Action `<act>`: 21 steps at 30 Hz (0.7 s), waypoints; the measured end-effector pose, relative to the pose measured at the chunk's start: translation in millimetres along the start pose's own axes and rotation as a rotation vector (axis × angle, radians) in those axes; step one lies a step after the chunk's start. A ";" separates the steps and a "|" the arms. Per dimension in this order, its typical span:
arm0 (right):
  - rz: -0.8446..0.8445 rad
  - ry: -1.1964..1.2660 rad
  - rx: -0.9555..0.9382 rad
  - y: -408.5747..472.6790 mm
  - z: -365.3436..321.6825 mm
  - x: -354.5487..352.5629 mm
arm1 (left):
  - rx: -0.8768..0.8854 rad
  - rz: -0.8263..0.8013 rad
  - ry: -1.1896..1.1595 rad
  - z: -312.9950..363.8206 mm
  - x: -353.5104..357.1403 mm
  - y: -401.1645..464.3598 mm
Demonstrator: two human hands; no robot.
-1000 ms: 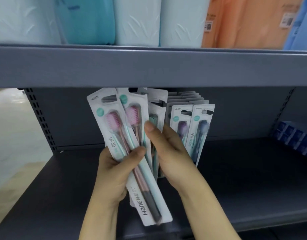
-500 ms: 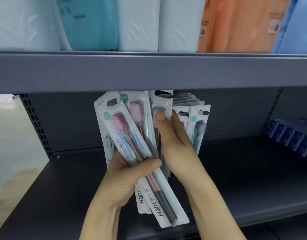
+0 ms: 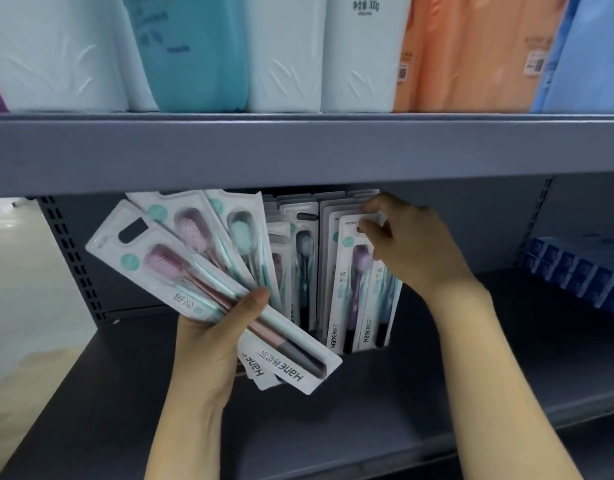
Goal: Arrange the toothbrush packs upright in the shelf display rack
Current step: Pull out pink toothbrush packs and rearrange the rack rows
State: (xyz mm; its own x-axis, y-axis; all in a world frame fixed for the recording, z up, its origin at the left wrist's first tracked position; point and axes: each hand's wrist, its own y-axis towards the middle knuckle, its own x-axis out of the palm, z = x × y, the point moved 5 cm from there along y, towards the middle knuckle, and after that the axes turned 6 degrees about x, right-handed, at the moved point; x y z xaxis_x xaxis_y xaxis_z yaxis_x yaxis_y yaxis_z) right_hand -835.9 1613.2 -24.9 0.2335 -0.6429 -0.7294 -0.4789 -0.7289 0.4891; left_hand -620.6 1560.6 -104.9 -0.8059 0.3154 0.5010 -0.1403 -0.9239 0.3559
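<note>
My left hand [image 3: 212, 341] grips a fan of three toothbrush packs [image 3: 180, 268], tilted to the left, with pink and mint bristle heads showing. Several more packs [image 3: 354, 289] stand upright in rows on the dark shelf [image 3: 437, 368], under the upper shelf's edge. My right hand [image 3: 413, 251] is at the top of the front right upright pack [image 3: 348, 271], its thumb and fingers pinching that pack's top edge. The rack that holds the rows is hidden behind the packs.
The grey upper shelf [image 3: 298, 150] hangs low over the packs and carries white, teal, orange and blue soft packages [image 3: 361, 53]. Blue boxes [image 3: 582, 271] lie at the shelf's far right. A perforated upright [image 3: 69, 251] bounds the left side.
My right hand has left the held bundle and moved right and up to the top of the standing packs. The left hand's packs have fanned out and tilted further left.
</note>
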 end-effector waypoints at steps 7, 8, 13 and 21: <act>-0.105 0.193 -0.024 4.1 -7.8 4.3 | -0.008 -0.081 0.026 -5.9 -0.2 2.9; -0.127 0.229 -0.029 3.3 -9.4 4.9 | -0.007 -0.090 0.023 -5.8 1.7 2.6; -0.146 0.277 -0.077 4.6 -17.8 3.6 | -0.014 -0.137 0.038 -7.5 5.0 1.2; -0.097 0.259 -0.110 8.9 -25.4 -5.9 | -0.004 -0.136 0.057 -7.4 10.9 0.2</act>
State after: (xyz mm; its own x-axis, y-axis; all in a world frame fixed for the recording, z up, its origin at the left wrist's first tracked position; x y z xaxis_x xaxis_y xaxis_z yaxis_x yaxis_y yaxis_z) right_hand -820.0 1604.5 -4.1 0.4889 -0.5975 -0.6356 -0.3523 -0.8018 0.4827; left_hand -633.6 1562.2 -105.2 -0.8108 0.4252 0.4024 -0.2528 -0.8743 0.4144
